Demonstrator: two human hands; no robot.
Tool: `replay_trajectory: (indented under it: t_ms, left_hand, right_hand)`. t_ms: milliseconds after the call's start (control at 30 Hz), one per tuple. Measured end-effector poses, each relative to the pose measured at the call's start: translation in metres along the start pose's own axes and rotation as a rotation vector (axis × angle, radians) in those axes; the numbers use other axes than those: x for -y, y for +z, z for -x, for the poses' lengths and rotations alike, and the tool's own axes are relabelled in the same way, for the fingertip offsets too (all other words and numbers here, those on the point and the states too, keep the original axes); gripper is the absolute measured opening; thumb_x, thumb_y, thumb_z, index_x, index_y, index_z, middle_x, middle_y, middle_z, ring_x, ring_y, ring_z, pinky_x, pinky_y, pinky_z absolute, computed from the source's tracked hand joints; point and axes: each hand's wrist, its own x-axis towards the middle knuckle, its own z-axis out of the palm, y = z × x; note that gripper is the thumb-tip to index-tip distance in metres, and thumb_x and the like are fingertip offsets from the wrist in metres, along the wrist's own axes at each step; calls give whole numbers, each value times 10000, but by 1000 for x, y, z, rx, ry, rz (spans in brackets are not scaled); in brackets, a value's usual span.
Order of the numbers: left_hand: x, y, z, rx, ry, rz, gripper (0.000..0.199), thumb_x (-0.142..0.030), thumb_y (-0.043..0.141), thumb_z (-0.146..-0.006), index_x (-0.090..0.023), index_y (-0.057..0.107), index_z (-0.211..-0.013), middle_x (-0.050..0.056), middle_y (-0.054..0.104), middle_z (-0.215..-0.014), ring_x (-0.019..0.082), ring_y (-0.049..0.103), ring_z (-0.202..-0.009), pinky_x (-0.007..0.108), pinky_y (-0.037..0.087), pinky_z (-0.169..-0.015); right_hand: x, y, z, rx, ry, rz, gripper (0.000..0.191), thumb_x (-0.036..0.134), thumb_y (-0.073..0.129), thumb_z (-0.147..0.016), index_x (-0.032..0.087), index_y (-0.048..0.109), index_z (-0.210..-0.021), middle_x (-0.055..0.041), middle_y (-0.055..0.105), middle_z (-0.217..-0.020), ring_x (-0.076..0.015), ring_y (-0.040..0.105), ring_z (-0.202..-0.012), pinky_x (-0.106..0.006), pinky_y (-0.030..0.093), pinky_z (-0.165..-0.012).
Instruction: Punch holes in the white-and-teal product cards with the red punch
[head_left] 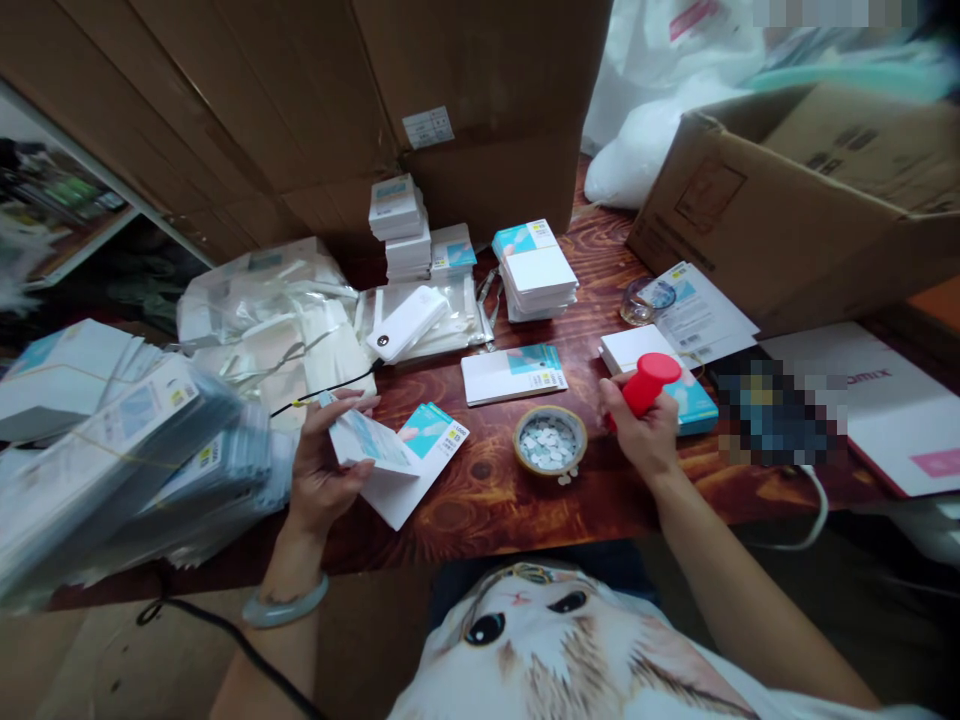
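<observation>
My left hand (319,470) is closed around a white-and-blue printed card (371,440), tilted up off the table. Under and beside it lie more printed cards (431,440) with a turquoise picture. In my right hand (649,435) is a red tool with a flat round top (654,380); its lower end is hidden by my fingers. Between my hands stands a round, tan-rimmed container (521,458) holding many small whitish discs (551,440). A few discs lie by its front edge. Just behind my right hand is a stack of cards (697,400).
Printed cards (517,375) lie mid-table, with taller stacks (536,275) behind. A white power bank (409,322) with a black cable rests on plastic packets. Bagged cards (150,450) crowd the left. An open carton (795,210) stands right; a large cardboard box (300,110) blocks the back.
</observation>
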Motion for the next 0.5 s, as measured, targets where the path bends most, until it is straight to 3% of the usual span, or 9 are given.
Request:
replay_trajectory:
  t_ms: [67,167,233,300,400,500]
  left_hand:
    - [2,3,1,-32,-9,36,662,-501,704,-804,-356,399,-1373,110,547,-1275,294,671,-1055,533,592,-868]
    - [8,7,4,-68,-54,73,1009,-411,818,-704,-387,185,-1490,97,559,-1277,267,677,-1035,491,598,-871]
    - [10,9,6,-56,-129,71,1065,-352,869,-638,-318,237,-1495,101,601,-1225,279,665,-1064,487,581,-917]
    - [7,10,5,-52,-208,50,904,-361,870,-622,-233,424,-1398,106,642,-1145,301,662,-1063,491,575,-926]
    - [-15,22,-5,-4,-182,-105,808,-402,865,-607,-198,538,-1317,98,670,-1145,297,678,-1010,471,591,-878]
    - [-57,56,-26,243,-7,-341,992,-482,877,-534,-227,476,-1405,93,678,-1212,288,694,-987,427,584,-867]
  right_hand:
    - [2,0,0,8,9,17,293,425,685,-871,174,567,-776,28,557,-572,-117,506,-501,-264,413,-518]
    - [3,-3,1,20,-6,67,306,440,666,-876,171,571,-765,15,573,-595,-122,520,-541,-267,417,-554]
    - [3,-7,3,27,-29,111,313,438,652,-876,167,577,-740,1,581,-616,-126,530,-567,-270,420,-571]
    - [3,-8,6,56,-53,154,317,430,658,-860,165,577,-706,-9,578,-621,-134,539,-593,-272,421,-578]
    - [9,-5,6,81,-74,146,322,415,694,-830,172,559,-667,-9,563,-611,-147,565,-632,-277,443,-600]
    - [31,6,1,-65,-91,-109,328,421,661,-876,189,510,-701,18,532,-596,-128,563,-585,-276,465,-592]
